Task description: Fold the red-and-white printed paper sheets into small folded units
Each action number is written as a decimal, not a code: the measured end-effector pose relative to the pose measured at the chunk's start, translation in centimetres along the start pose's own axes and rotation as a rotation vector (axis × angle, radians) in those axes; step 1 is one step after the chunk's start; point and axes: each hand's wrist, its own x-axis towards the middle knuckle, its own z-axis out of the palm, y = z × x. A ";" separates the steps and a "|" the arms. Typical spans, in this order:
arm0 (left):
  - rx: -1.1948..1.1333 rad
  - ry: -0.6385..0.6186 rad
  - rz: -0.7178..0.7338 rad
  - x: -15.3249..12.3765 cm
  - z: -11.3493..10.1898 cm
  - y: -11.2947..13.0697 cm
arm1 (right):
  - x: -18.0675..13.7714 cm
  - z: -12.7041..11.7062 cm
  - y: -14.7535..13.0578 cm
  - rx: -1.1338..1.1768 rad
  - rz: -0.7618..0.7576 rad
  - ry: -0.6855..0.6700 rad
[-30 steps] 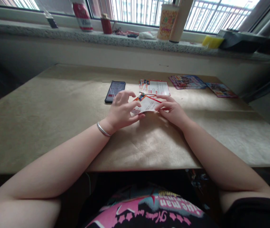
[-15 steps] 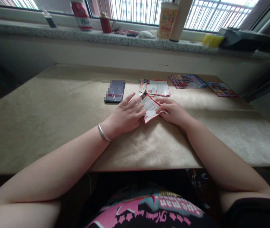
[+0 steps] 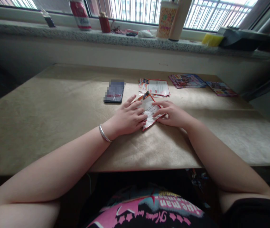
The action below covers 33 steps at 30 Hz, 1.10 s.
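Note:
A white printed card [image 3: 149,110] with a red border and a coloured picture in its far corner is between my hands, turned cornerwise and slightly bent. My left hand [image 3: 129,117], with a silver bangle at its wrist, covers the card's left side. Its thumb and index finger close on that edge, while the little finger sticks out. From the right, my right hand [image 3: 172,114] has its fingers spread over the card's face and its thumb by the lower edge, seemingly under it. Just beyond lies a loose pile of similar cards [image 3: 158,87].
A dark phone [image 3: 116,91], partly blurred, lies left of the cards. Colourful picture cards [image 3: 188,81] and another such stack [image 3: 221,89] sit at the back right. On the windowsill [image 3: 125,39] stand a can [image 3: 80,15], a patterned cup [image 3: 165,20] and a yellow item [image 3: 211,40].
The card has shifted slightly toward me and its near corner sits lower. My right fingers have spread and reach farther over its face. My left hand has barely moved.

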 end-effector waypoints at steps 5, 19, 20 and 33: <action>0.004 -0.019 0.003 -0.1 0.1 -0.2 | 0.2 0.3 -0.6 -0.025 -0.019 0.029; -0.008 -0.026 0.015 -0.1 0.3 -0.3 | 1.0 2.1 -0.4 0.024 0.188 0.244; -0.017 -0.023 0.013 -0.1 0.3 -0.3 | 1.0 2.2 -0.4 0.027 0.216 0.246; -0.071 -0.022 -0.022 -0.1 0.2 0.0 | 0.8 2.3 -0.1 0.064 0.373 0.308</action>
